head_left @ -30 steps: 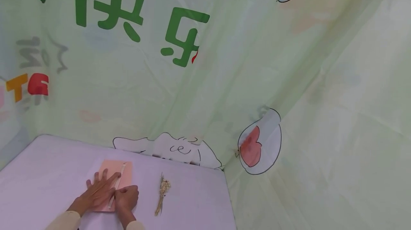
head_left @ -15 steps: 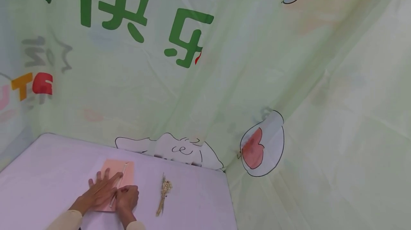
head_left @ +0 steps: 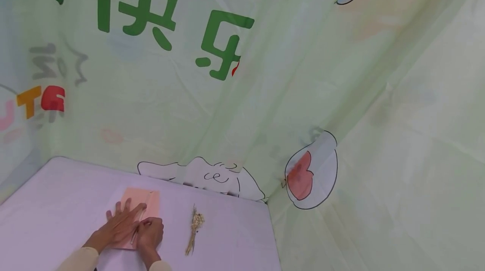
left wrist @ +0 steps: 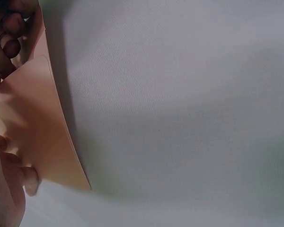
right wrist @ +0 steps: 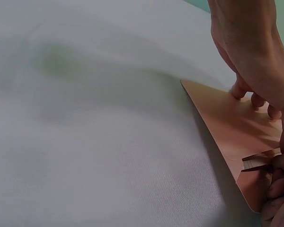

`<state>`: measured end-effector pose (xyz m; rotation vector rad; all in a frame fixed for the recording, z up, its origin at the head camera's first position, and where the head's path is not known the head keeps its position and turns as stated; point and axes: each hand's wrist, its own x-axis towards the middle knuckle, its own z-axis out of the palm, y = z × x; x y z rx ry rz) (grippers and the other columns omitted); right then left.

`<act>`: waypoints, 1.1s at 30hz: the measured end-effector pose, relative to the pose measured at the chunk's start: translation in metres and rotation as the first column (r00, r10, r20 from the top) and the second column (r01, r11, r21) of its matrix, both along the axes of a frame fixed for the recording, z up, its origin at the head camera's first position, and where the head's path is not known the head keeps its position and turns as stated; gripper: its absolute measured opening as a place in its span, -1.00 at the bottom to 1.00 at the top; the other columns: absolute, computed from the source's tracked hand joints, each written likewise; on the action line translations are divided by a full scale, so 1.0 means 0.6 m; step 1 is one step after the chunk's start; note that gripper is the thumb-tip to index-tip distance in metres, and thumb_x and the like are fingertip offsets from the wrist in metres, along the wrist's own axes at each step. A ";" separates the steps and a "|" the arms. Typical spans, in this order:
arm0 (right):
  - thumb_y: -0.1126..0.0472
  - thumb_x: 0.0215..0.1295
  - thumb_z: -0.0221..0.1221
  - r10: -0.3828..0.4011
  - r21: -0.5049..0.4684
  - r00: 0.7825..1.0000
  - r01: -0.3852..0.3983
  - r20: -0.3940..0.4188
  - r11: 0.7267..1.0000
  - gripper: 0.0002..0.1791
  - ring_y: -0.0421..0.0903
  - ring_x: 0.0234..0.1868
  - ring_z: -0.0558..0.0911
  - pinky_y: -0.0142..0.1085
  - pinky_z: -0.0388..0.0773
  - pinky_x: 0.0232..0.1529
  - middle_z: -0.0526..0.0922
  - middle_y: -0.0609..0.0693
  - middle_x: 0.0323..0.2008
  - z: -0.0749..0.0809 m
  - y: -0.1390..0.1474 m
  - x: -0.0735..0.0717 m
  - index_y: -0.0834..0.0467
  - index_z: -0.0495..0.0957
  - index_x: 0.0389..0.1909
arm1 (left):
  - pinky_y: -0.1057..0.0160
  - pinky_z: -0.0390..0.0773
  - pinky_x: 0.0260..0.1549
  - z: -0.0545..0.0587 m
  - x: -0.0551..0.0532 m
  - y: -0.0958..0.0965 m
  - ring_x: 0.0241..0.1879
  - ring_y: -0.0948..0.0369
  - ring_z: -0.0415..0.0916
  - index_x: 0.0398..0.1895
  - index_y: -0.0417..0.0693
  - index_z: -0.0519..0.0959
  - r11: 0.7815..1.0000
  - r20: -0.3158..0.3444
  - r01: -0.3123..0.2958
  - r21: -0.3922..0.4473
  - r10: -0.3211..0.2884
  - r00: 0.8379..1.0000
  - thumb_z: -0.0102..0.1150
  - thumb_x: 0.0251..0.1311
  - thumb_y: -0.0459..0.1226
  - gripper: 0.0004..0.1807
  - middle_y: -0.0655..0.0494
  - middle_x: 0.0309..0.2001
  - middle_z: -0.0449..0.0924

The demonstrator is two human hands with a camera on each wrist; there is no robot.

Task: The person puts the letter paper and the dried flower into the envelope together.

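Note:
A pink envelope (head_left: 145, 203) lies flat on the pale table (head_left: 57, 195). My left hand (head_left: 122, 221) rests on it with fingers spread straight, pressing it down; in the right wrist view the left hand (right wrist: 248, 61) touches the envelope (right wrist: 227, 123) with its fingertips. My right hand (head_left: 150, 229) sits at the envelope's near right edge, fingers curled, pinching a thin pale strip (head_left: 134, 233) that runs along the envelope. The strip (right wrist: 260, 160) shows lifted beside my right fingers (right wrist: 277, 189). In the left wrist view the envelope (left wrist: 38, 123) fills the left edge.
A small dried flower sprig (head_left: 194, 229) lies on the table to the right of my hands. A light green printed cloth (head_left: 265, 94) hangs behind and to the right of the table. The table's right edge (head_left: 270, 237) meets the cloth.
The hands have hardly moved. Less of the pale strip shows along the envelope's far part than a second ago. The head view has shifted slightly.

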<state>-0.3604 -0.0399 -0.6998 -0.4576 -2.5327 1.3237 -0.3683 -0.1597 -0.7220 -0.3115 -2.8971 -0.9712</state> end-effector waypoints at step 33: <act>0.35 -0.06 0.62 0.035 0.006 0.997 -0.035 -0.062 0.999 -0.68 -0.30 -0.67 0.39 -0.33 0.36 -0.54 0.54 -0.24 -0.76 -0.037 0.004 -0.014 -0.01 0.70 -0.74 | -0.93 -0.05 0.15 0.000 -0.001 -0.001 0.40 -0.89 -0.02 0.51 0.05 0.39 0.999 -0.007 0.023 0.036 -0.023 1.000 0.03 0.64 -0.01 -0.49 -0.81 0.52 0.09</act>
